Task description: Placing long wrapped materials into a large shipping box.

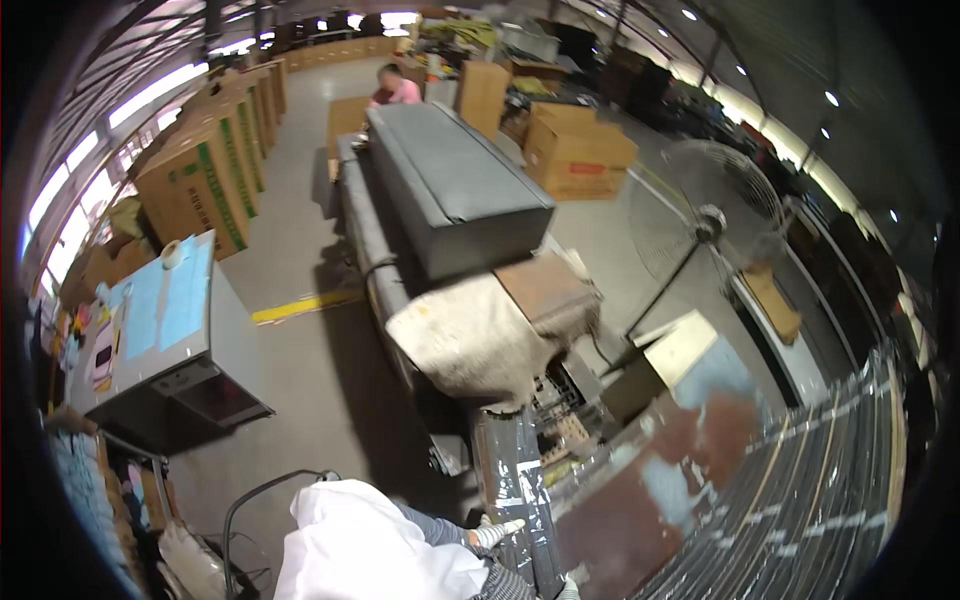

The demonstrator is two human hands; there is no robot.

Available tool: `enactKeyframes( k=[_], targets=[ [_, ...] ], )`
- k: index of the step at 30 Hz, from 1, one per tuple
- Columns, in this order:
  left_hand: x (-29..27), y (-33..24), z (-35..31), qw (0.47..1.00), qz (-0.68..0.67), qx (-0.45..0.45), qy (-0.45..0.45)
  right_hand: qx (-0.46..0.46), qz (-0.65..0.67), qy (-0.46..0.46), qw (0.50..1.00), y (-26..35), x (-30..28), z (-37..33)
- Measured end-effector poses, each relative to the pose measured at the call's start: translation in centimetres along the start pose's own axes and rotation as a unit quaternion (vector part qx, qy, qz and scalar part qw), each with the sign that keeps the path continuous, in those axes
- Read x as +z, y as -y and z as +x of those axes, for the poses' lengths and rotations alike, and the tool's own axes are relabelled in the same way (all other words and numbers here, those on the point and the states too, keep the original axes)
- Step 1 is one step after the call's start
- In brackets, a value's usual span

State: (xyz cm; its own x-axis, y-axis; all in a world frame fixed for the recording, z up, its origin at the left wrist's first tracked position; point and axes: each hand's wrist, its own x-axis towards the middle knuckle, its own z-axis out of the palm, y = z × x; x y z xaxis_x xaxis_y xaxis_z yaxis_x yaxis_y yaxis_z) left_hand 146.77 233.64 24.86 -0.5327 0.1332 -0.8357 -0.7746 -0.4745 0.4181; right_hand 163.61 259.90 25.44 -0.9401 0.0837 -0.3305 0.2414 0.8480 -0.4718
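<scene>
1. Left hand: striped glove, fingers extended across the top of the pack. Whether it grips cannot be told.
2. Right hand: gloved, cut off by the view's lower edge, near the pack's near end. Its state cannot be told.
3. Pack: long, narrow and dark, in glossy film with pale tape; located along the left edge of the table.
4. Table: flat top, worn red-brown with pale blue patches.
5. Strips: long, dark, film-wrapped, side by side at the table's right edge.
6. Cloth: beige, rough, draped in folds beyond the pack's far end, blocking the view of what lies beneath.
7. Box: grey, smooth, long and rectangular, behind the cloth.
8. Fan: round wire cage on a pole, beyond the table's far edge.
9. Cabinet: grey, box-shaped; blue sheets cover part of its top, a roll near the far edge.
</scene>
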Motion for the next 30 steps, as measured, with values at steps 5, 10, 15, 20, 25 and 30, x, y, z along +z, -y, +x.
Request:
enactKeyframes(
  k=[5,10,15,20,25,30],
  targets=[
    [0.2,-0.9,10.2,0.988,-0.129,0.075,0.034,-0.077,-0.009,-0.067,0.995,14.8,-9.0,7.6],
    [1.3,-8.6,3.2,0.991,-0.098,0.085,-0.013,-0.102,0.015,-0.088,0.991,17.9,-9.5,11.3],
    [1.2,-11.0,3.8,0.996,-0.076,0.052,0.02,-0.081,0.003,-0.101,0.992,19.8,-9.9,12.4],
    [0.0,-13.0,4.0,0.997,0.031,0.016,0.064,-0.09,-0.018,-0.109,0.99,21.0,-9.8,13.3],
    [1.8,-15.3,0.5,1.0,0.012,0.014,-0.022,-0.09,0.02,-0.126,0.988,20.7,-9.3,13.8],
    [0.8,-12.0,7.3,0.994,0.038,0.075,-0.064,-0.063,0.015,-0.093,0.994,21.4,-9.6,14.2]
  ],
)
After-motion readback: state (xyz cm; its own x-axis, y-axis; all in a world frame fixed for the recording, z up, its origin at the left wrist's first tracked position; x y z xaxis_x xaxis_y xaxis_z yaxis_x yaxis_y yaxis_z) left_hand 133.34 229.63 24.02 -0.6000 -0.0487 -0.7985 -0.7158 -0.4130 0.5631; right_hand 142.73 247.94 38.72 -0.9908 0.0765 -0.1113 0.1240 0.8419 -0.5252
